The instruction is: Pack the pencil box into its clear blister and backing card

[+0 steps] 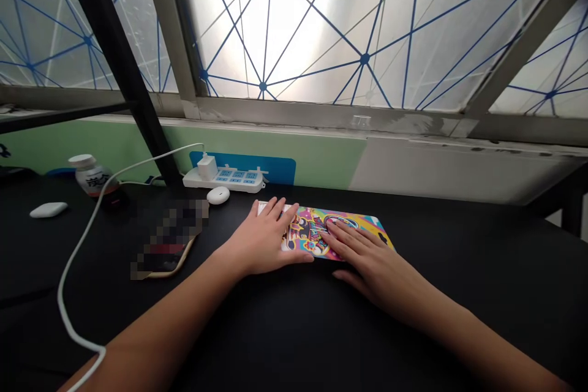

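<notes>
A flat, brightly printed pack (309, 228) in pink, yellow and blue lies on the black table, with a dark cut-out like a hanging hole near its right end. My left hand (264, 240) rests palm down over its left end, fingers spread and thumb along the near edge. Across its right half lies my right hand (365, 255), also flat, with the fingers stretched out over the print and the thumb on the table side. Both hands touch the pack without gripping it, and they cover part of its picture.
A phone (177, 242) lies left of my hands, partly blurred. Behind it are a white round case (218, 195) and a power strip (239, 179) with a plugged charger. Its white cable (68, 306) loops over my left forearm. A bottle (89, 174) and a white mouse-like object (48, 210) are farther left.
</notes>
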